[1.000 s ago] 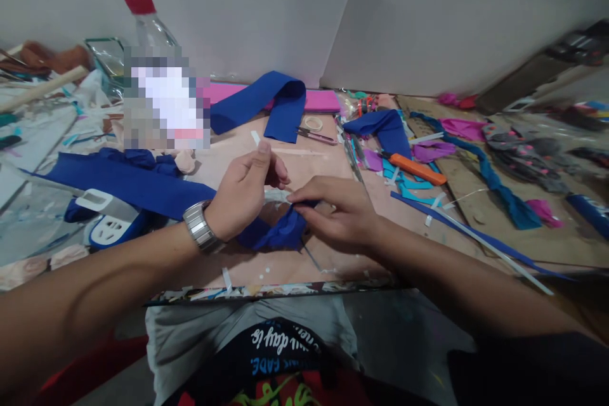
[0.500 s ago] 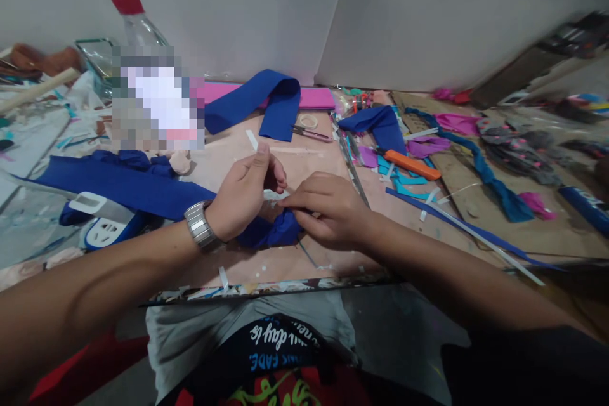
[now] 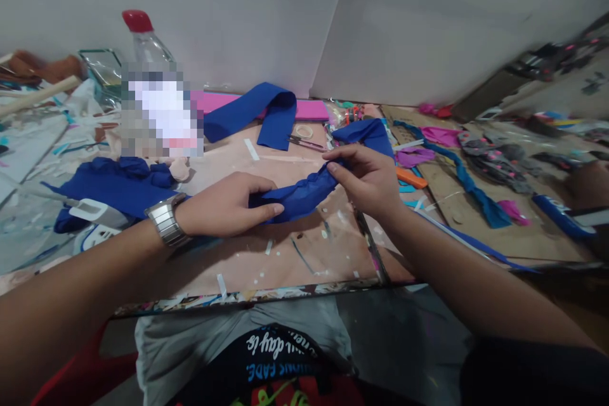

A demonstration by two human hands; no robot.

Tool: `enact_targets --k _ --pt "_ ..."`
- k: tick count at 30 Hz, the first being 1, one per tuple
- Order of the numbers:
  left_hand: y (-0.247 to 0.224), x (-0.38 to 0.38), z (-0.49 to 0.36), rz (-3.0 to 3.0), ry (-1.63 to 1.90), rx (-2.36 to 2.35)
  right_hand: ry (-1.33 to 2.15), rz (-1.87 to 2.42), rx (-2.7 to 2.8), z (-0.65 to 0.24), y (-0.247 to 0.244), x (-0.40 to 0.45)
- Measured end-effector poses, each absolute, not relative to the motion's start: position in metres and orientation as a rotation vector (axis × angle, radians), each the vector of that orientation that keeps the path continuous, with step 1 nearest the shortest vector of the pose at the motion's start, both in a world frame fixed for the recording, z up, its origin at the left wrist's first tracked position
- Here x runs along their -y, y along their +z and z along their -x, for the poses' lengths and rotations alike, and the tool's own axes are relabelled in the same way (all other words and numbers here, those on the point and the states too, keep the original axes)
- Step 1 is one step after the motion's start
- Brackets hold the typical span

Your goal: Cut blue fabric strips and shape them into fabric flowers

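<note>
Between my hands stretches a gathered strip of blue fabric (image 3: 304,198), raised just over the tabletop. My left hand (image 3: 228,206), with a metal watch on the wrist, pinches its near-left end between thumb and fingers. At the other end, my right hand (image 3: 368,181) grips the tip between thumb and forefinger. The strip is ruffled along its upper edge and smoother below. Behind it lies a folded flat blue fabric band (image 3: 278,120). Left of my left wrist, a larger piece of blue fabric (image 3: 114,187) spreads over the table.
A red-capped bottle (image 3: 150,44) stands at the back left. Thread snips (image 3: 307,143) and a cream ring (image 3: 303,132) lie behind my hands. An orange cutter (image 3: 412,177) is beyond my right hand. A white socket block (image 3: 98,222) sits by my left forearm; cardboard (image 3: 428,203) lies right.
My hands have moved apart, the right one going up and rightward. The blue strip, bunched low between them before, is now drawn out lengthwise. My left hand has closed on its near end.
</note>
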State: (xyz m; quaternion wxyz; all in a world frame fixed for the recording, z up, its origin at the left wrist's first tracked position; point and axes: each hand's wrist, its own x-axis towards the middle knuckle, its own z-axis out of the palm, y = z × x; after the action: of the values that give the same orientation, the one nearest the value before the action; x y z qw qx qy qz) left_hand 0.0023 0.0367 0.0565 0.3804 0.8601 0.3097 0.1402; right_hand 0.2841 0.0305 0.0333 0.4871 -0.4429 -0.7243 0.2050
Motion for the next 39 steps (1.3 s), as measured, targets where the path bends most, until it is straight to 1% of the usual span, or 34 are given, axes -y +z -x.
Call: enact_targets --k 4,6,8,10,12,15,19,22,30,39 --pt "0.052 -0.041 0.000 -2.203 0.412 -0.828 0.500 1.096 1.776 -0.293 0.030 -0.033" --pt "0.050 -0.041 0.000 -2.213 0.427 -0.839 0.351 1.089 1.865 -0.292 0.036 -0.031" --pt "0.049 -0.039 -0.002 -2.235 0.430 -0.854 0.085 1.021 2.001 -0.286 0.047 -0.028" --pt "0.048 -0.036 -0.005 -2.288 0.443 -0.871 -0.001 0.920 2.186 -0.276 0.059 -0.024" --pt "0.048 -0.033 -0.007 -2.360 0.451 -0.896 0.025 0.926 2.393 -0.265 0.066 -0.022" --pt "0.047 -0.031 -0.010 -2.435 0.406 -0.940 0.173 0.965 2.621 -0.254 0.067 -0.022" --pt "0.048 -0.030 -0.009 -2.439 0.341 -0.942 0.374 0.991 2.643 -0.252 0.056 -0.026" --pt "0.049 -0.030 -0.009 -2.394 0.343 -0.884 0.436 0.946 2.599 -0.252 0.049 -0.026" --pt "0.042 -0.035 -0.010 -2.287 0.308 -0.855 0.384 0.887 2.513 -0.246 0.037 -0.023" --pt "0.048 -0.039 -0.006 -2.218 0.183 -0.879 0.278 0.885 2.454 -0.246 0.026 -0.022"
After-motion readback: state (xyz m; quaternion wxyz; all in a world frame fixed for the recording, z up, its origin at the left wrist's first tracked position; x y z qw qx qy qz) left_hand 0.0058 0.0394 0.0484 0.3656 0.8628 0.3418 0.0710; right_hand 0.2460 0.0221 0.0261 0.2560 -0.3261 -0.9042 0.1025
